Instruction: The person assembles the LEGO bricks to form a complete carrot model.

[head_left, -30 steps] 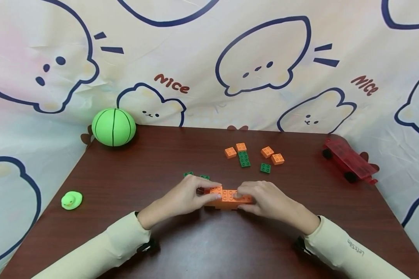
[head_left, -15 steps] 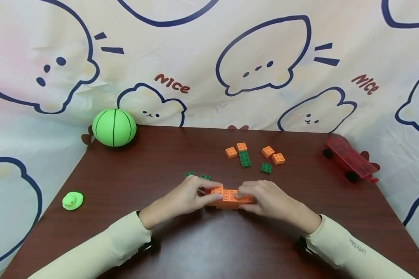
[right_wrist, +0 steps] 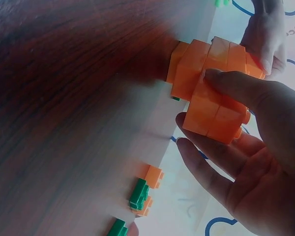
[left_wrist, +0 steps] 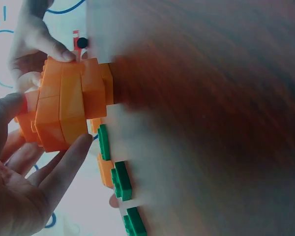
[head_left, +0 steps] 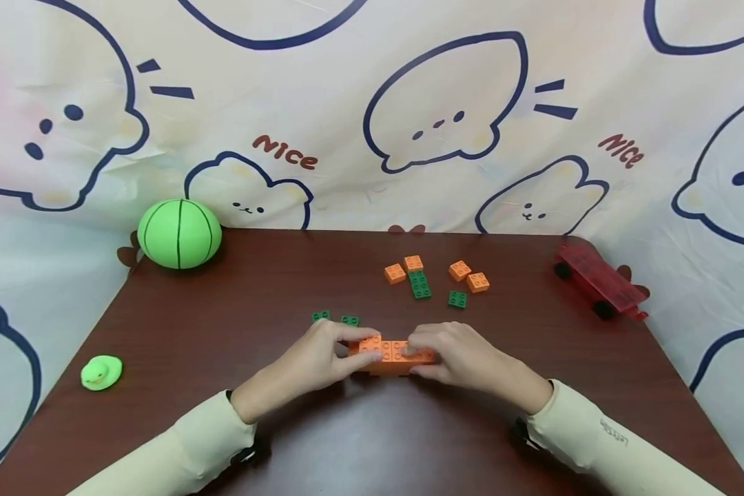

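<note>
Between the hands, at the middle of the table, stands a block of stacked orange toy bricks [head_left: 392, 366], wider above than at its base. My left hand [head_left: 316, 355] pinches a small orange brick [head_left: 370, 343] on top of the stack's left end, thumb on the near side. With thumb in front and fingers behind and on top, my right hand [head_left: 461, 353] grips the stack's right end. The left wrist view shows the layered stack [left_wrist: 71, 103] from its left end. In the right wrist view, the thumb presses the stack's side [right_wrist: 204, 110].
Two green bricks [head_left: 350, 320] lie just behind the left hand. Farther back are several orange bricks [head_left: 460, 270], a long green brick [head_left: 419, 284] and a small green one [head_left: 457, 299]. A green ball [head_left: 180, 234], green duck [head_left: 102, 373] and red skateboard-like toy [head_left: 600, 282] lie toward the sides.
The head view has shifted, so everything appears slightly farther left. Both hands keep their hold on the orange bricks, with little visible movement.
</note>
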{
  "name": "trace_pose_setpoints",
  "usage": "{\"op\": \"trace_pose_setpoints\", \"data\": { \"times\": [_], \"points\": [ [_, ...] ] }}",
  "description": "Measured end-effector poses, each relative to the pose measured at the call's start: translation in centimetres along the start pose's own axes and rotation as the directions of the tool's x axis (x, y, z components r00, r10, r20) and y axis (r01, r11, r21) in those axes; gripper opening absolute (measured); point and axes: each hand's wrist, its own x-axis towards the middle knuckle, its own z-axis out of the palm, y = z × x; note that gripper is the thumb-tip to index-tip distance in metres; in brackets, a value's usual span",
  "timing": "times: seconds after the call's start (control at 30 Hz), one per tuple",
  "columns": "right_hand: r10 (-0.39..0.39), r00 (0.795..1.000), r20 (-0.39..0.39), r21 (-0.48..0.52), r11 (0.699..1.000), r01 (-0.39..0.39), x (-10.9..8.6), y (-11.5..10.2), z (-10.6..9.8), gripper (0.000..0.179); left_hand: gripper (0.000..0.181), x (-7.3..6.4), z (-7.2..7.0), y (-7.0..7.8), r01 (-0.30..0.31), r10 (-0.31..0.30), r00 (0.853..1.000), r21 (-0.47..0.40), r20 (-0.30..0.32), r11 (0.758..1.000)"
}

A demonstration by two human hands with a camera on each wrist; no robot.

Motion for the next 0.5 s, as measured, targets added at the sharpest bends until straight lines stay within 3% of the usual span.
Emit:
{"op": "trace_pose_setpoints", "data": {
  "times": [0.13,0.37,0.5],
  "points": [
    [-0.004,1.000,-0.003,0.005,1.000,0.004,0.3,-0.1,0.1,0.021,0.038,-0.3,-0.1,-0.1,-0.014,0.015,1.000,0.025,-0.003,1.000],
    [0.016,1.000,0.012,-0.005,1.000,-0.016,-0.1,-0.3,0.0,0.021,0.040,0.4,0.3,0.5,-0.078,0.075,0.997,0.191,0.022,0.978],
    [0.019,0.997,0.078,0.023,1.000,-0.021,-0.4,-0.1,-1.1,0.023,0.032,0.8,0.6,0.8,-0.091,0.087,0.996,0.186,0.030,0.978]
  ]
}}
